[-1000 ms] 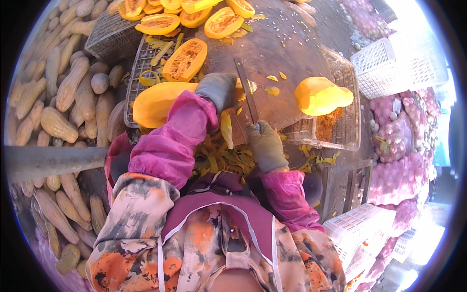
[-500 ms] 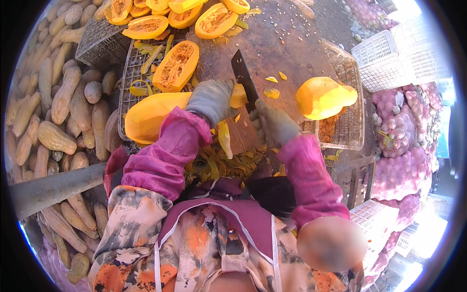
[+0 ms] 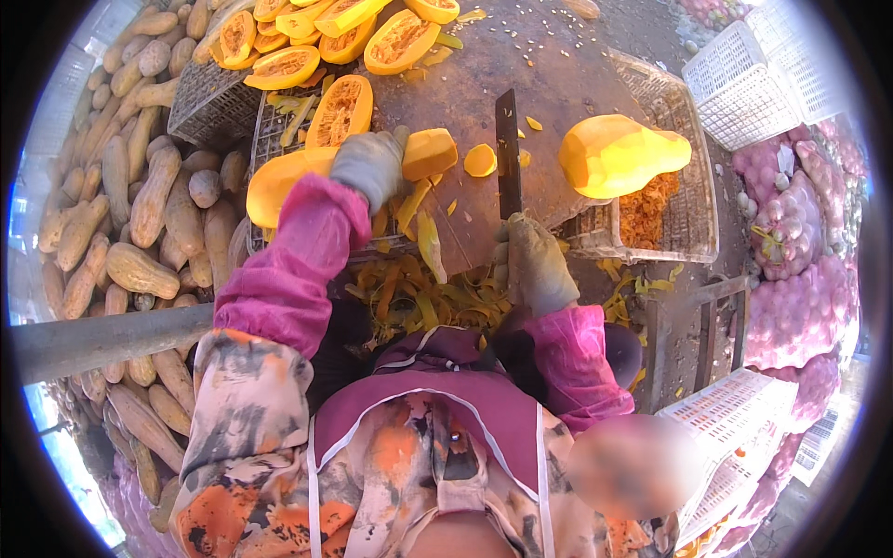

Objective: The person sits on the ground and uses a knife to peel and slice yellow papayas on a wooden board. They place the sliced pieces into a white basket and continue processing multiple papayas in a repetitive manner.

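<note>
Gripping a peeled orange squash (image 3: 279, 181) with your gloved left hand (image 3: 370, 166), you've got it pinned lying across the dark counter (image 3: 558, 65), fingers curled down over its middle. Its cut end (image 3: 429, 153) pokes out at three o'clock of the glove, flat face turned toward the blade. Your right hand (image 3: 535, 265) is wrapped tight round the handle of a long cleaver (image 3: 508, 153), blade pointing to twelve o'clock, standing just at three o'clock of that cut end. Between squash and blade lies one thin round slice (image 3: 480, 160), flat on the counter.

At three o'clock of the cleaver, well clear of it, a second peeled squash (image 3: 619, 153) rests at the counter's edge, partly over a wire basket (image 3: 693, 200) with orange scraps inside. Up at twelve o'clock you've got halved squashes (image 3: 342, 110), seed cavities facing up, spread over another wire crate (image 3: 209, 102). Peel strips (image 3: 428, 298) pile up at six o'clock of the counter, right above your apron.

Out at nine o'clock, a heap of unpeeled tan squashes (image 3: 139, 214) runs along your left side, behind a grey rail (image 3: 102, 339). At three o'clock, pink mesh sacks (image 3: 791, 279) are stacked, with white plastic crates (image 3: 753, 79) above and below them.
</note>
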Available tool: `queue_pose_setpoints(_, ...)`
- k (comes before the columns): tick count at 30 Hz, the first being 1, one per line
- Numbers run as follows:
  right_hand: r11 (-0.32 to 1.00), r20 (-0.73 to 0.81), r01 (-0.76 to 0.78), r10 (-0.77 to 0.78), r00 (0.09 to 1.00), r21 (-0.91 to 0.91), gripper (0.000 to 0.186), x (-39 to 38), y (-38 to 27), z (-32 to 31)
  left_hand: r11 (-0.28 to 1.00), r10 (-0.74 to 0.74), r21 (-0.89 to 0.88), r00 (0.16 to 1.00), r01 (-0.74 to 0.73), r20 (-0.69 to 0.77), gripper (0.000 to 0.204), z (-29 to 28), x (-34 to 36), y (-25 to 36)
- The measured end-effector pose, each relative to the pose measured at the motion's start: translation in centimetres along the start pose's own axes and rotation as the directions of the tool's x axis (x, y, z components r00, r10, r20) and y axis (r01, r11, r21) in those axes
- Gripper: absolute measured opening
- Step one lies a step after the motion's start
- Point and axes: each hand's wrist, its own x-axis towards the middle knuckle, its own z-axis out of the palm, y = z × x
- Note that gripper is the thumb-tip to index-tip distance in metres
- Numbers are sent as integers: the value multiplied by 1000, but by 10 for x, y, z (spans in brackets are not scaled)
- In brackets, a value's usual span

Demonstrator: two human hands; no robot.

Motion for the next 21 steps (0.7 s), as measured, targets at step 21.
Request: queue_pose_setpoints(21, 628, 55, 649, -699, 713, -430, 35, -21, -41, 57, 995, 60, 83, 997, -57, -37, 67, -31, -34, -18)
